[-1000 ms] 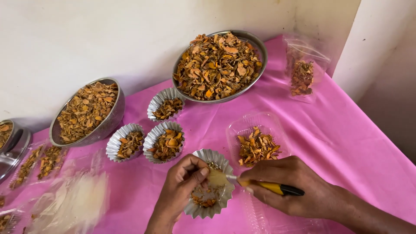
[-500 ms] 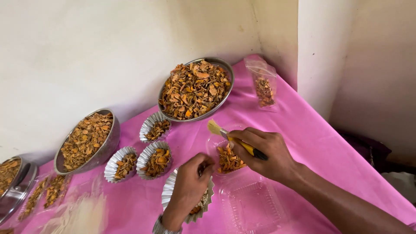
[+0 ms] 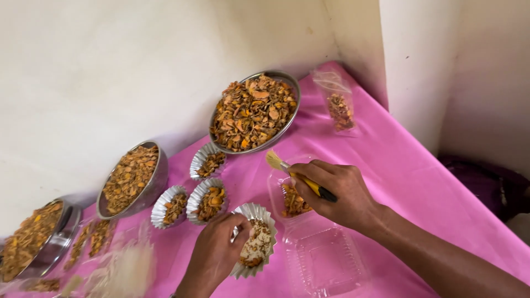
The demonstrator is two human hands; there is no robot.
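Note:
My left hand (image 3: 214, 251) grips the near rim of a small fluted foil cup (image 3: 255, 245) holding pale and orange dried chips. My right hand (image 3: 337, 190) holds a small brush (image 3: 292, 172) with a yellow and black handle, its pale bristles raised and pointing left. Under that hand lies an open clear plastic clamshell box (image 3: 323, 259) with some orange dried chips (image 3: 293, 203) in its far half. The brush is lifted clear of the foil cup.
On the pink tablecloth (image 3: 397, 165) stand a large steel bowl (image 3: 255, 110) of orange chips, a second bowl (image 3: 132, 177), a third bowl (image 3: 33, 238) at the left edge, three filled foil cups (image 3: 208, 202) and a clear bag of chips (image 3: 338, 106). Walls close the far and right sides.
My right hand has lifted the brush out of the foil cup and up to the right, over the clamshell box. The view has swung right, shifting the bowls leftward.

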